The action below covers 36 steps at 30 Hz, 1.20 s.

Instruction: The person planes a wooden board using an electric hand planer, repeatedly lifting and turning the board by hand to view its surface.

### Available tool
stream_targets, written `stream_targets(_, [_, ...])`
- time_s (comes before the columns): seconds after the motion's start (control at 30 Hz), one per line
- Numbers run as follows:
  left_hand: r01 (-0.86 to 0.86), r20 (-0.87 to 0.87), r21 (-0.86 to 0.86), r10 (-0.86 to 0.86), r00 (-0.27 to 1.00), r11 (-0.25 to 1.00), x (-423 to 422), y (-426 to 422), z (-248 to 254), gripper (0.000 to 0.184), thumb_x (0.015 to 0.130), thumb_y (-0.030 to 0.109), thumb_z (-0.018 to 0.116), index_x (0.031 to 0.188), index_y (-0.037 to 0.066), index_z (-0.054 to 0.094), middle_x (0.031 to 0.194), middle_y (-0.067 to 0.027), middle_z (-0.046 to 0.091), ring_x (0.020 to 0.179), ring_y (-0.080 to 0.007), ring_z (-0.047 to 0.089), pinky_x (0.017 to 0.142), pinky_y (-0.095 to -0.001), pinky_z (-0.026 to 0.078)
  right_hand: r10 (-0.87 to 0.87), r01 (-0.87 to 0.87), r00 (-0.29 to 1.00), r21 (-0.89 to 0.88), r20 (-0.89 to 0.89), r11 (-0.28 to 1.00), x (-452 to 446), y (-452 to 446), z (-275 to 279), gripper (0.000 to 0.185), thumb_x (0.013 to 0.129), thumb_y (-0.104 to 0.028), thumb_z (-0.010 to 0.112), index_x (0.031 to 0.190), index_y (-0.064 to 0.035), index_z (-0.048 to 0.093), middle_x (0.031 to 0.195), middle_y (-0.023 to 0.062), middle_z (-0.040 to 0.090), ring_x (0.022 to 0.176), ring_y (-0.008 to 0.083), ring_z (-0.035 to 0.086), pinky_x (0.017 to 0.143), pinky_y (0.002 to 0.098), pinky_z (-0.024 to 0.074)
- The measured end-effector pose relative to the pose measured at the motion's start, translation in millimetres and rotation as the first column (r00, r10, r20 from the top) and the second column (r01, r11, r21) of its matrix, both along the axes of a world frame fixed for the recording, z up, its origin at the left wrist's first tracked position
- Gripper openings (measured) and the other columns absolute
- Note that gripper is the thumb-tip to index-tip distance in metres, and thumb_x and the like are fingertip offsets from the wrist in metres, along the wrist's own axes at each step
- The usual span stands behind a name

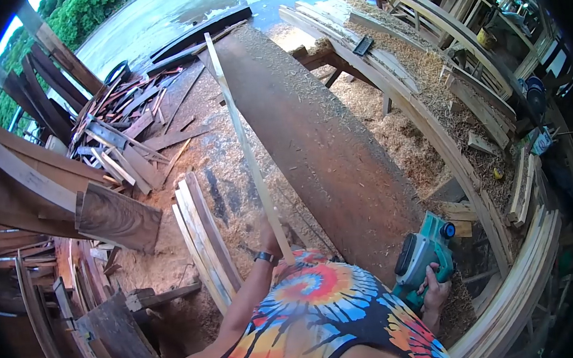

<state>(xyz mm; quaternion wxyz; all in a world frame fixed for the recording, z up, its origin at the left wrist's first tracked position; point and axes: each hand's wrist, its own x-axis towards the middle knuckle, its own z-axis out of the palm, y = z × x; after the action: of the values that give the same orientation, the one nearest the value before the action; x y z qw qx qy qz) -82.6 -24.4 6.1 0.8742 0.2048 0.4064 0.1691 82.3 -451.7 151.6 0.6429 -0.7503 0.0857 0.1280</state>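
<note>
A long, narrow wooden strip (247, 148) runs from my waist toward the far end of the workbench, along its left side. My left hand (272, 239), with a watch on the wrist, is closed around the near part of the strip. On the right, my right hand (435, 290) grips the handle of a green power planer (419, 259). The planer is over the near right corner of the brown workbench (311, 150); whether it touches the surface cannot be made out.
Stacked strips stand at the left (205, 239) and at the lower right (521, 295). A long curved board (422, 111) passes right of the bench. Scrap wood (128, 137) and shavings cover the floor. Dark wide boards (118, 219) lean at the left.
</note>
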Motion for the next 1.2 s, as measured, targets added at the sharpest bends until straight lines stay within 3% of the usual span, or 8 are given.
stream_targets(0.4, [-0.015,-0.094,0.112,0.025,0.995,0.994,3.1,-0.7,7.9,0.071,0.097,0.075,0.036,0.089,0.008,0.059,0.056,-0.0041,0.051,0.043,-0.0211,0.052,0.04,-0.037,0.045,0.005,-0.006,1.0,0.013,0.031,1.0,0.3,-2.9,-4.3,0.027,0.093,-0.01,0.07,0.115,0.0027,0.061,0.072,0.0034,0.056,0.049,0.0091,0.048,0.042,0.0259,0.0418])
stream_targets(0.57, [-0.035,-0.19,0.302,0.096,0.977,0.953,16.6,-12.7,18.5,0.077,0.097,0.074,0.04,0.118,0.004,0.063,0.096,-0.0116,0.07,0.081,-0.0238,0.071,0.075,-0.0444,0.061,0.01,-0.012,0.999,0.026,0.049,1.0,1.1,-5.1,-9.3,0.029,0.092,-0.011,0.07,0.116,0.0039,0.06,0.075,0.0052,0.057,0.05,0.0098,0.048,0.042,0.0263,0.0421])
stream_targets(0.67, [0.035,-0.365,0.367,0.11,0.925,0.93,23.5,-11.8,16.9,0.077,0.099,0.069,0.042,0.128,0.0,0.06,0.108,-0.0149,0.071,0.092,-0.0247,0.071,0.082,-0.0453,0.06,0.031,-0.031,0.999,-0.004,0.02,1.0,1.6,-2.0,-1.0,0.029,0.093,-0.012,0.07,0.115,0.0039,0.06,0.076,0.0057,0.057,0.05,0.0107,0.049,0.043,0.0273,0.0428])
stream_targets(0.77, [-0.023,-0.275,0.286,0.104,0.956,0.958,39.0,-16.9,87.8,0.072,0.102,0.062,0.044,0.132,-0.002,0.057,0.112,-0.016,0.07,0.099,-0.0258,0.071,0.084,-0.0463,0.06,0.037,-0.037,0.998,0.006,0.053,0.999,0.8,-0.2,0.3,0.029,0.093,-0.012,0.07,0.115,0.003,0.06,0.072,0.0044,0.055,0.048,0.0113,0.048,0.043,0.0281,0.0423])
stream_targets(0.87, [0.05,-0.085,0.333,-0.023,0.996,0.942,41.6,28.8,73.1,0.065,0.106,0.054,0.041,0.132,-0.003,0.056,0.114,-0.0173,0.069,0.1,-0.0267,0.071,0.087,-0.0443,0.06,0.03,-0.03,0.999,0.017,0.013,0.999,-0.8,3.7,7.5,0.028,0.093,-0.013,0.07,0.115,0.0019,0.061,0.067,0.0023,0.053,0.047,0.0111,0.048,0.044,0.0279,0.041])
stream_targets(0.93, [0.207,-0.166,0.535,-0.138,0.976,0.819,42.2,55.5,81.3,0.058,0.108,0.046,0.041,0.135,-0.005,0.052,0.117,-0.0186,0.067,0.1,-0.0278,0.071,0.088,-0.0443,0.06,0.024,-0.025,1.0,0.018,0.012,1.0,-3.7,6.7,11.6,0.028,0.093,-0.013,0.07,0.115,0.0011,0.061,0.065,0.0012,0.052,0.046,0.0111,0.048,0.044,0.0279,0.0403])
stream_targets(1.1, [-0.017,0.114,0.494,-0.046,0.992,0.869,44.6,51.3,249.2,0.055,0.109,0.039,0.042,0.138,-0.008,0.046,0.122,-0.0217,0.065,0.101,-0.0301,0.071,0.088,-0.0451,0.061,0.003,-0.003,1.0,0.01,0.019,1.0,-3.0,3.4,6.3,0.029,0.091,-0.013,0.072,0.114,0.0004,0.062,0.068,0.0021,0.055,0.047,0.0107,0.049,0.044,0.0276,0.04])
stream_targets(1.2, [-0.128,0.413,0.485,-0.097,0.906,0.865,38.2,82.7,286.2,0.055,0.108,0.036,0.043,0.139,-0.009,0.044,0.123,-0.0232,0.065,0.103,-0.0307,0.071,0.089,-0.0448,0.061,0.011,-0.01,0.999,-0.011,0.045,1.0,0.1,1.8,-0.5,0.03,0.09,-0.013,0.073,0.114,0.0005,0.062,0.071,0.003,0.058,0.048,0.0102,0.05,0.045,0.0269,0.0399])
